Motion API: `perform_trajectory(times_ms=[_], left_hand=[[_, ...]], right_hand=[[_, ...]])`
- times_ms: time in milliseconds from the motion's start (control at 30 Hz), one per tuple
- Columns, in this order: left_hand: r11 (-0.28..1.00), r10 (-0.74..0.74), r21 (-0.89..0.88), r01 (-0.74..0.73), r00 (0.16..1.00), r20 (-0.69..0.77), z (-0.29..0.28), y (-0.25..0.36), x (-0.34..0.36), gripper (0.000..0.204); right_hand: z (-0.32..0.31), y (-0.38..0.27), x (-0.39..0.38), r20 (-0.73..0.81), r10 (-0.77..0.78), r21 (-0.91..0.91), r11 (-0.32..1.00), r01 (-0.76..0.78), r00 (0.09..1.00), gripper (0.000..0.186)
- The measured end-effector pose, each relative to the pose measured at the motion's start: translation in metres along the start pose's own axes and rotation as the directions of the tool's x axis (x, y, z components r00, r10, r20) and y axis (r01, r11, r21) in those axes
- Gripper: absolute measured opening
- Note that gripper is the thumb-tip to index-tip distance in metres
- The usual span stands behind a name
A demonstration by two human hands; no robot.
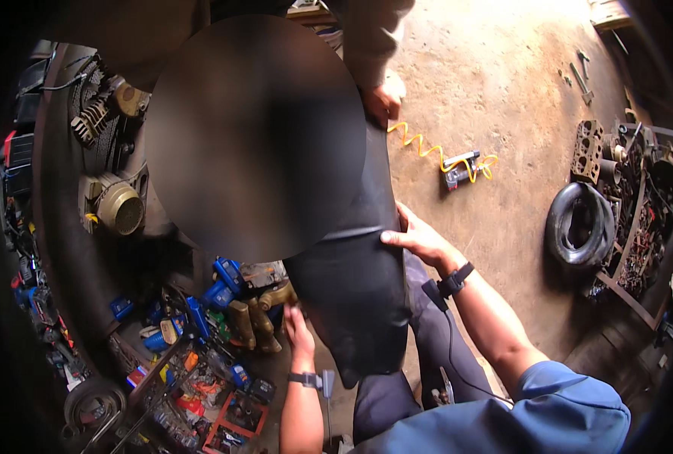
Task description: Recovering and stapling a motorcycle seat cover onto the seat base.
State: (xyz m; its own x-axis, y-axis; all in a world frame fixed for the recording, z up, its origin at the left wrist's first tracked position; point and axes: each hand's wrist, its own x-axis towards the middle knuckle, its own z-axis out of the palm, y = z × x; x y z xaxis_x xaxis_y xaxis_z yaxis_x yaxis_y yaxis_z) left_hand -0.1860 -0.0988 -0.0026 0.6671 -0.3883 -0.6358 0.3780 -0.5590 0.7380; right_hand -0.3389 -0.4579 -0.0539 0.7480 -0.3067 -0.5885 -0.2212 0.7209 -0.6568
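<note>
A long, wrinkled black rubber piece [352, 303] stretches upward from near my legs; its upper part is hidden by a large blurred circle. My right hand [416, 238] grips its right edge, thumb on the surface and fingers behind it. My left hand [299, 333] is beside the lower left edge with fingers extended; whether it touches the rubber I cannot tell. A co-worker's hand [382, 97] holds the far right edge at the top. Right of the rubber, a yellow coiled hose [420, 144] runs to an air tool [456, 174] on the floor.
At right lie an inflated black tube [575, 227], a metal engine part [585, 151] and a scrap-filled metal tray [626, 284]. Bolts [582, 83] lie farther back. At left are machine parts [121, 204], several blue containers [219, 287] and a cluttered red crate [230, 435].
</note>
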Motion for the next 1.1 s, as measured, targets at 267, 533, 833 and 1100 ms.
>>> perform_trajectory(times_ms=[267,533,833,1100], left_hand=[[0.891,-0.062,0.449,-0.074,0.957,0.282,0.002,0.118,0.076,0.09],[0.802,-0.244,0.595,-0.061,0.875,0.418,-0.017,0.114,0.1,0.071],[0.728,-0.431,0.676,-0.118,0.688,0.584,-0.004,0.154,0.133,0.073],[0.32,-0.803,0.941,-0.11,0.495,0.331,0.0,0.201,0.165,0.069]], right_hand=[[0.015,-0.03,0.002,-0.018,0.055,-0.192,0.98,-0.058,0.998,0.126],[0.031,-0.038,-0.005,-0.014,0.038,-0.237,0.971,-0.04,0.999,0.121],[0.005,-0.029,0.003,-0.113,0.064,-0.517,0.848,-0.114,0.992,0.118],[0.011,-0.023,0.005,-0.181,0.114,-0.679,0.704,-0.207,0.977,0.13]])
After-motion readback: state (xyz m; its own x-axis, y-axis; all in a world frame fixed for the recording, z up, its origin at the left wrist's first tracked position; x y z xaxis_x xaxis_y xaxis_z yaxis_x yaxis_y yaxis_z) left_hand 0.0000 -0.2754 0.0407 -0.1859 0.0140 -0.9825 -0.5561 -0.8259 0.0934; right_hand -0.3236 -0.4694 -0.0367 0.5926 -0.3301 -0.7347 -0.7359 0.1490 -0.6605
